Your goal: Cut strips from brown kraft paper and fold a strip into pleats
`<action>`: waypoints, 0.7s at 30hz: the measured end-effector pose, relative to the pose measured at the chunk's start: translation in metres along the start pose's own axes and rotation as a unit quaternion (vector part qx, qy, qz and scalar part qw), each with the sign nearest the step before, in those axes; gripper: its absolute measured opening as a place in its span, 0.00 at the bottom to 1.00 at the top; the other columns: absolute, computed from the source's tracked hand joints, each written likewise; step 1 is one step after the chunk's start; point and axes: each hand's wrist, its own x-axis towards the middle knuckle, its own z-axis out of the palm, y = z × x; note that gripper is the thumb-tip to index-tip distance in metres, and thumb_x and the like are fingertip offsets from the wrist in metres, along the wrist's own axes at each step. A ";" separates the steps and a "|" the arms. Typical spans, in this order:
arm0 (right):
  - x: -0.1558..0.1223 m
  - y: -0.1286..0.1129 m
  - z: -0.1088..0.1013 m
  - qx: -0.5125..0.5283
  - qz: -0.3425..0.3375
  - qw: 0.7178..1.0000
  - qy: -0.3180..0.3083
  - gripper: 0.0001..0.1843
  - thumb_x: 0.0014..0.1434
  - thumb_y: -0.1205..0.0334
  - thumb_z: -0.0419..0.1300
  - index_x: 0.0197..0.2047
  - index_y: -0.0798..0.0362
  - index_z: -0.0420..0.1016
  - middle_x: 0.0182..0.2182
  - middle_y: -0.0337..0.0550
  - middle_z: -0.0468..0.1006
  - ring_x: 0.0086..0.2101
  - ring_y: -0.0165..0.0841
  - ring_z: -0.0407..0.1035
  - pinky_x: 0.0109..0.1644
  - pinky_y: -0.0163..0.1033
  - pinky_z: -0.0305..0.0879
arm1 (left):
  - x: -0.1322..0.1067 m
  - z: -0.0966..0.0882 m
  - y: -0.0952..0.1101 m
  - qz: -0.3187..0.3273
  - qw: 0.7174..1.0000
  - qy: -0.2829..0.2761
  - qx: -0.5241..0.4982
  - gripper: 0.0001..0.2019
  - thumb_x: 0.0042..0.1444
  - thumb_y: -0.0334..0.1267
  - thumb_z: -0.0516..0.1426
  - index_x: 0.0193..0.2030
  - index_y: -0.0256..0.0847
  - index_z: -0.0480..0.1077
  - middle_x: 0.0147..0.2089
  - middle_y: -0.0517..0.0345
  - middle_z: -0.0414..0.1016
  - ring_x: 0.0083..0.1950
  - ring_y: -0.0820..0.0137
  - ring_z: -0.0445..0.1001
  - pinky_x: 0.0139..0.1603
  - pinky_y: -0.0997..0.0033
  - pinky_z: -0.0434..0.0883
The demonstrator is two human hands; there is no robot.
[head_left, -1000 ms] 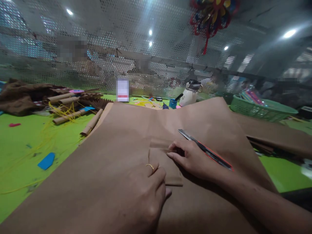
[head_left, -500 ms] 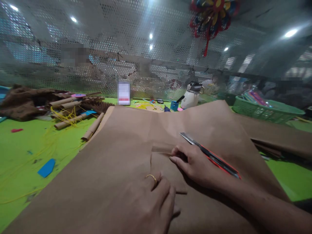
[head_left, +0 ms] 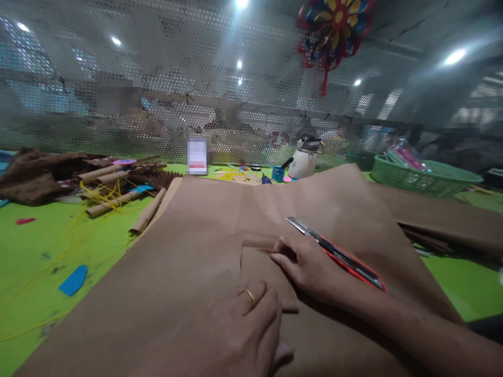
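Note:
A large sheet of brown kraft paper (head_left: 188,272) lies in front of me, with a small folded piece of brown paper (head_left: 257,262) on top of it. My right hand (head_left: 310,262) pinches the upper right edge of this piece between thumb and fingers. Below it, my left hand (head_left: 247,324), with a gold ring on one finger, has its fingers curled and pressed onto the near part of the piece. Its fingertips are partly hidden. A red and black utility knife (head_left: 346,257) lies on the sheet just beyond my right hand, blade out, pointing to the far left.
Cardboard tubes (head_left: 147,212), tangled yellow string (head_left: 104,192) and dark brown material (head_left: 39,175) lie on the green table (head_left: 31,251) at left. A phone (head_left: 197,156), a blue jar (head_left: 278,174) and a white jug (head_left: 303,161) stand behind. A green basket (head_left: 428,178) sits at right.
The view has shifted slightly, so the scene sits a little further left. Both hands stay on the small paper piece with nearly the same grip. The knife has not moved on the sheet.

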 end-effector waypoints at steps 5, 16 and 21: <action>0.000 -0.002 -0.002 -0.005 0.004 1.000 -0.010 0.03 0.56 0.66 0.55 0.30 0.53 0.66 0.27 0.38 0.72 0.29 0.29 0.64 0.34 0.35 0.57 | 0.001 -0.002 -0.001 0.005 0.999 -0.036 0.012 0.09 0.60 0.39 0.52 0.38 0.36 0.70 0.34 0.53 0.72 0.39 0.63 0.69 0.39 0.64 0.67; 0.006 0.008 -0.002 0.024 -0.011 1.000 0.012 0.04 0.54 0.67 0.58 0.36 0.55 0.68 0.29 0.39 0.69 0.29 0.28 0.62 0.33 0.34 0.59 | 0.003 -0.011 0.002 -0.038 0.996 -0.074 -0.019 0.08 0.55 0.39 0.58 0.37 0.36 0.69 0.37 0.53 0.71 0.39 0.65 0.68 0.41 0.64 0.66; -0.016 -0.015 -0.029 0.034 -0.077 0.996 0.039 0.08 0.58 0.69 0.54 0.41 0.54 0.70 0.39 0.45 0.70 0.40 0.32 0.64 0.46 0.39 0.61 | 0.003 -0.008 0.001 -0.031 0.996 -0.077 -0.037 0.10 0.58 0.43 0.54 0.39 0.38 0.69 0.37 0.53 0.71 0.38 0.63 0.68 0.40 0.59 0.67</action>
